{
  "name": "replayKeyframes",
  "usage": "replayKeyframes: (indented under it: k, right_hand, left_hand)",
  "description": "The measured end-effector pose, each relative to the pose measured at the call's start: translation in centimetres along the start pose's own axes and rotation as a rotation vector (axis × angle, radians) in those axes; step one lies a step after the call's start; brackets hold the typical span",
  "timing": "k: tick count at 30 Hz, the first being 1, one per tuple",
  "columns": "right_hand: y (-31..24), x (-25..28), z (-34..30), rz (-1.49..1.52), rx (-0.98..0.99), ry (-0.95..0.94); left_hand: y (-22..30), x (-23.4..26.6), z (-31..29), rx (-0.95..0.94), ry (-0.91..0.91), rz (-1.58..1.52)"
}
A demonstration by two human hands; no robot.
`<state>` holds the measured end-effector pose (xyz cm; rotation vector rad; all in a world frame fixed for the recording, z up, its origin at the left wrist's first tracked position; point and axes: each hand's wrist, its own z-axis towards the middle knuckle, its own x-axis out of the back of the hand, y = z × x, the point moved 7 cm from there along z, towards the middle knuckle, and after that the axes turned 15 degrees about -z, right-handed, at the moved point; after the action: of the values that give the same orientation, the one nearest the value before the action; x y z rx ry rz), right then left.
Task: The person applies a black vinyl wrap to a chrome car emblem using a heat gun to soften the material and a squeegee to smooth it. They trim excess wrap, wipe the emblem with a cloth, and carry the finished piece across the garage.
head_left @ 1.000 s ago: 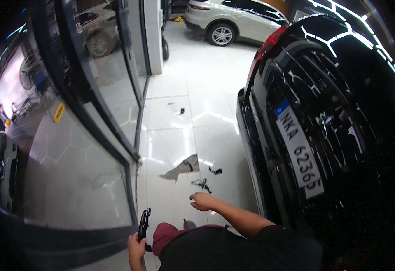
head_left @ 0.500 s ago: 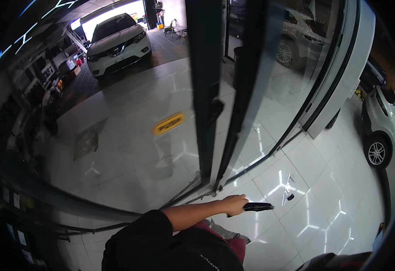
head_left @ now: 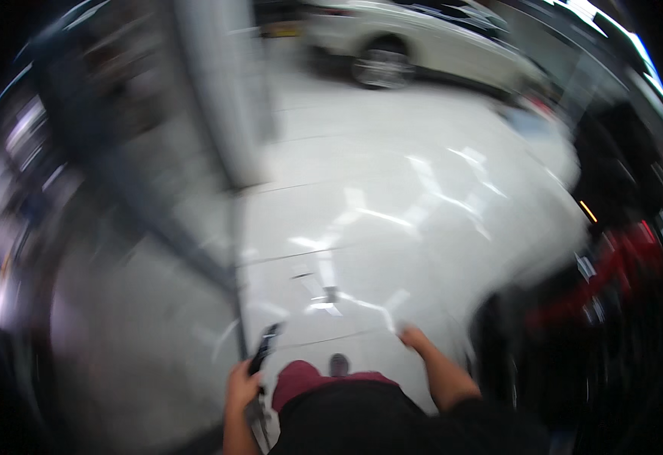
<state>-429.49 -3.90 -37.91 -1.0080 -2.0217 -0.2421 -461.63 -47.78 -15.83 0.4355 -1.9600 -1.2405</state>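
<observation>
My left hand (head_left: pixel 242 385) is closed round a slim black object (head_left: pixel 267 345) that points up and away from me. Its kind is blurred; it is long and narrow, with a few lighter streaks. Out to the right, my right hand (head_left: pixel 415 337) hangs over the floor, apart from everything around it. It looks compact, but motion smears its fingers, so I cannot make out whether they grip anything. Between the hands show my maroon shorts (head_left: pixel 299 377) and one dark shoe (head_left: pixel 339 365).
Glossy pale floor tiles (head_left: pixel 369 265) reflect the ceiling lights. A glass door or panel frame (head_left: pixel 187 250) runs along my left, meeting a pale pillar (head_left: pixel 229 98). At the far side stands a white car (head_left: pixel 437 45). A dark vehicle with red parts (head_left: pixel 604 280) is close on the right.
My view has swung right, from the glass doors to the tiled floor and white car. The left hand still holds the black object, now at lower left. My right hand has come into view.
</observation>
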Motion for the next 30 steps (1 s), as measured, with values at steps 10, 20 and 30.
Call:
replayKeyframes:
  k: [10,20,30]
  right_hand:
    - [-12.1,22.5,10.9,0.272,0.017,0.477]
    - [7.7,3.8,2.4,0.173,-0.586,-0.416]
    - [11.2,28.7,27.9,0.294,-0.460,-0.224]
  left_hand:
    - [-7.2,1.7,21.3,0.178,-0.057,0.015]
    - [17.7,-7.1,58.4,-0.009,-0.301,-0.430]
    - [24.3,-24.2,79.0,0.471,-0.483,-0.748]
